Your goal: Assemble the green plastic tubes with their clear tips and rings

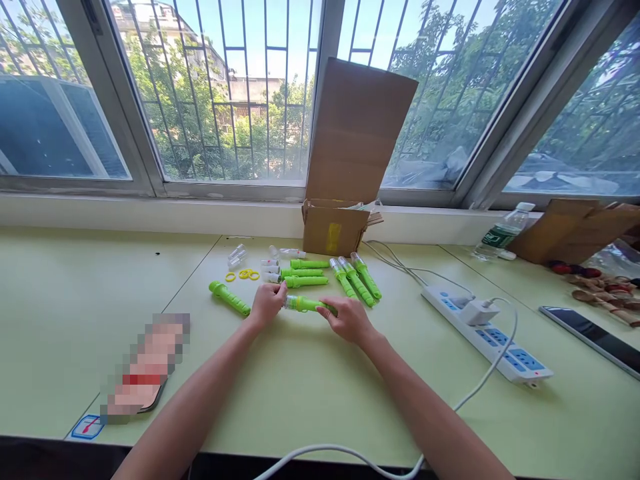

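Observation:
Between my two hands lies a green flashlight-like stick (304,304) with a clear ribbed end and a yellow ring. My left hand (267,303) is closed at its clear end, and my right hand (350,318) is wrapped round its green handle. Left of them rests a single green handle (229,298). Just beyond my hands, green handles (305,273) lie in a row beside small white-and-clear parts (271,270). Yellow rings (245,274) and clear caps (237,256) are further left. Three sticks with clear ends (356,280) lie to the right.
An open cardboard box (330,228) stands by the window. On the right are a white power strip (485,333) with a charger and cables, a water bottle (503,233) and a dark phone (593,340). A blurred phone-like object (150,373) lies at left.

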The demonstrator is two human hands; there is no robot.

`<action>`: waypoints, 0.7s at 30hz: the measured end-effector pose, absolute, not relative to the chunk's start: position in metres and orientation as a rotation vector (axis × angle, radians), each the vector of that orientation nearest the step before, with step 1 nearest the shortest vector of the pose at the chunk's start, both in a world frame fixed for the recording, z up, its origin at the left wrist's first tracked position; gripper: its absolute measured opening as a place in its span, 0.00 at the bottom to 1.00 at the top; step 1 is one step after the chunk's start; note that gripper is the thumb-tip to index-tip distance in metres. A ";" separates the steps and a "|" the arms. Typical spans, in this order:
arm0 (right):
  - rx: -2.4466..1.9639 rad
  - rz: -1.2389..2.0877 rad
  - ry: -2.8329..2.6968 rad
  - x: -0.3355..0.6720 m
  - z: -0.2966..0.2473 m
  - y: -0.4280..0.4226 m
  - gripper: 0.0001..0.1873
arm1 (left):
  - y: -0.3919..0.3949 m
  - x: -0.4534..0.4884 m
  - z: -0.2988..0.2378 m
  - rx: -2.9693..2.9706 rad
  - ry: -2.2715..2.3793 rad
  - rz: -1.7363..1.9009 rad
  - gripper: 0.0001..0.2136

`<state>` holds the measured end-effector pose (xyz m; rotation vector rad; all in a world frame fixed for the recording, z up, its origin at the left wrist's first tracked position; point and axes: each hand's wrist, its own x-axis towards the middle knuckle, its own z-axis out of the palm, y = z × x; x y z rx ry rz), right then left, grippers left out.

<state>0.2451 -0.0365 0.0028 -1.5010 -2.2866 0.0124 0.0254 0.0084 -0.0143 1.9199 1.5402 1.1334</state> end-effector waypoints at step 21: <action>-1.107 -0.195 -2.126 0.250 -0.009 -0.026 0.13 | -0.006 0.017 0.010 2.819 1.425 0.776 0.23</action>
